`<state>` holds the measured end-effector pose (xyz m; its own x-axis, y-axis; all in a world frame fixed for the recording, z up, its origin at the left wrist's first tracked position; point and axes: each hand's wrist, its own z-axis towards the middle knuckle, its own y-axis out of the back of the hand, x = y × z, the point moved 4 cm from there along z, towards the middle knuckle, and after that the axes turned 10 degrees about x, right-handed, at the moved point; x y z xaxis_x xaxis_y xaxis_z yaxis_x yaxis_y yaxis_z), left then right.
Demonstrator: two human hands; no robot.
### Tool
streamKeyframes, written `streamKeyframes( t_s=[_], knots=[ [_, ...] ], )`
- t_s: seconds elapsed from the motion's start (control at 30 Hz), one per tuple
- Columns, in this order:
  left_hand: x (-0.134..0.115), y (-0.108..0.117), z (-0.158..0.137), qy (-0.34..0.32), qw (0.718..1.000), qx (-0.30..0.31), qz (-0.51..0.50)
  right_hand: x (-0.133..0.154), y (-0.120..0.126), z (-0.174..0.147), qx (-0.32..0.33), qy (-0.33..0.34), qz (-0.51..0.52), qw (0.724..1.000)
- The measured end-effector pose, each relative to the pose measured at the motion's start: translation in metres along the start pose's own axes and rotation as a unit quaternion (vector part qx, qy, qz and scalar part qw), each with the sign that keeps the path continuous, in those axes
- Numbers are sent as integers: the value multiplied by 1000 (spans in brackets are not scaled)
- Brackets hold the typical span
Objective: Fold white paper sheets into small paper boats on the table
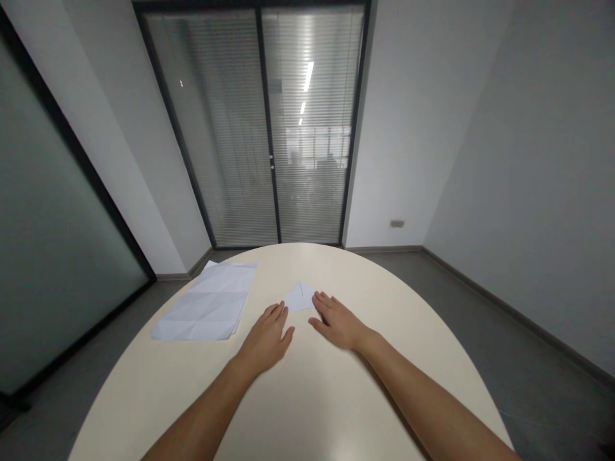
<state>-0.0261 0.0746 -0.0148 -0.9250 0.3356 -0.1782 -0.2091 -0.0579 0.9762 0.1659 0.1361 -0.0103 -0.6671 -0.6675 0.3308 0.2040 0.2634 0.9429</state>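
A small folded piece of white paper (300,297), roughly triangular with its point facing away from me, lies flat on the cream table (307,403). A short line or slit shows near its top. My left hand (268,336) rests at its left corner, fingers stretched out and thumb apart. At the right corner, my right hand (340,320) lies with its fingers extended over the paper's edge and the thumb spread. Neither hand grips the paper; the fingertips cover its two side corners.
Several creased white sheets (204,304) lie stacked at the table's left, partly past its edge. Beyond the table's curved far edge stand glass doors with blinds (312,192). Grey walls (538,160) close off the right side.
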Motion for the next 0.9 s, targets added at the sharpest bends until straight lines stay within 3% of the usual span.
streamKeyframes(
  t_s=[0.33,0.57,0.73,0.9],
  knots=[
    [3,7,2,51,998,-20,-36,-4,7,-4,-7,35,14,999],
    [8,4,2,73,996,-27,-51,-8,4,-1,-34,-8,13,999],
    [6,7,2,124,991,-10,-40,-9,7,-3,-37,-57,-2,998],
    [6,14,2,153,988,14,-13,-6,12,-5,-40,-50,-12,998]
  ],
)
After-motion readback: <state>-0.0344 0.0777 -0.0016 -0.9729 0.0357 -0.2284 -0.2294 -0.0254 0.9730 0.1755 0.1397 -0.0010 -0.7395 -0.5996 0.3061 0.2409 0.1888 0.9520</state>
